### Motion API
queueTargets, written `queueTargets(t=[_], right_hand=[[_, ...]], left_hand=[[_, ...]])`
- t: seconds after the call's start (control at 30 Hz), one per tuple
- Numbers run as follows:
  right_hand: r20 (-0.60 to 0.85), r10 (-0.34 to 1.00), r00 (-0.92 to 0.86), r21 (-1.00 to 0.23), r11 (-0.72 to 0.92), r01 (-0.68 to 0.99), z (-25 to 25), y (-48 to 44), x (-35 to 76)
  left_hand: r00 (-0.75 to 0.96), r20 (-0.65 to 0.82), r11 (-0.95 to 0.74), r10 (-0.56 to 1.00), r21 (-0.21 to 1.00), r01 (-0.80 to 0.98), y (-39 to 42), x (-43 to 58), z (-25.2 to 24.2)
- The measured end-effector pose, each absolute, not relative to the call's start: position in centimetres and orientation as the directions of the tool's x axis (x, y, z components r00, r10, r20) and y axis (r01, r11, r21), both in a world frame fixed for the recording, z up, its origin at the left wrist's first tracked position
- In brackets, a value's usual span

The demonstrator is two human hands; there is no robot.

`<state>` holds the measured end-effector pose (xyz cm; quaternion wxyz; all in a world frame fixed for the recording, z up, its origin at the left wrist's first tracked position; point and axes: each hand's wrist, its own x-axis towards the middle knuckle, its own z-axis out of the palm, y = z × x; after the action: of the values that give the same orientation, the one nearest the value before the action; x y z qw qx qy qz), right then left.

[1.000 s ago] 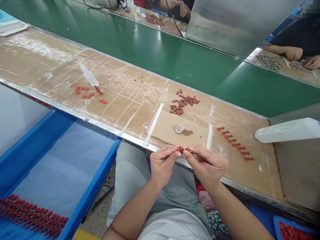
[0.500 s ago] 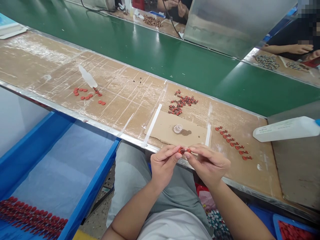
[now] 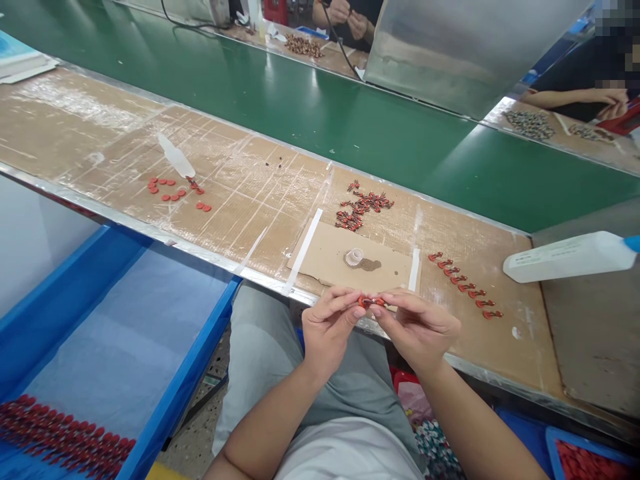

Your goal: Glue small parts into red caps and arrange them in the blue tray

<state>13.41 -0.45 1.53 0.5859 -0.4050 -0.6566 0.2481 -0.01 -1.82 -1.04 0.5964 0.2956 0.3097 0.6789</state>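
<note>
My left hand (image 3: 330, 327) pinches a small red disc piece at the table's front edge. Facing it, my right hand (image 3: 420, 327) holds a small red and dark part (image 3: 379, 302) against that disc, its fingertips almost touching the left ones. Just beyond the hands, a small clear cup (image 3: 355, 257) stands on a taped cardboard sheet (image 3: 320, 257) beside a brown stain. Behind the sheet lies a pile of red and dark parts (image 3: 367, 203). A diagonal row of several joined red pieces (image 3: 467, 287) is on the right.
A white bottle (image 3: 570, 257) lies at the right. Red discs (image 3: 175, 196) and a translucent bottle (image 3: 176, 157) are on the left. A blue tray (image 3: 125, 320) with rows of red pieces stands lower left. Beyond the green belt (image 3: 280, 100), other people's hands work.
My hands stay nearly in place; a little more of the red and dark part shows between the fingertips. The view has shifted slightly.
</note>
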Motion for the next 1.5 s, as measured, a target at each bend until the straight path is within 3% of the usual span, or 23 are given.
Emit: queueTargets(t=[0.23,0.63,1.1,1.5], right_hand=[[0.624,0.782,0.008,-0.747,0.593,0.298,1.3,-0.4,13.4],[0.753,0.657,0.017,-0.574,0.645,0.506,2.0,-0.5,13.2],[0.662,0.747,0.061,-0.720,0.611,0.329,1.7,-0.9,13.2],[0.539,0.833,0.128,-0.838,0.515,0.181,1.3,-1.1,12.8]], left_hand=[[-0.128,-0.058,-0.047,0.990,0.724,-0.688,-1.9,0.3,-1.1],[-0.123,0.111,-0.161,0.986,0.810,-0.564,-1.8,0.0,-1.1],[-0.195,0.209,-0.278,0.958,0.843,-0.460,-2.5,0.3,-1.0],[-0.225,0.146,-0.241,0.963,0.841,-0.485,-2.4,0.5,-1.0]])
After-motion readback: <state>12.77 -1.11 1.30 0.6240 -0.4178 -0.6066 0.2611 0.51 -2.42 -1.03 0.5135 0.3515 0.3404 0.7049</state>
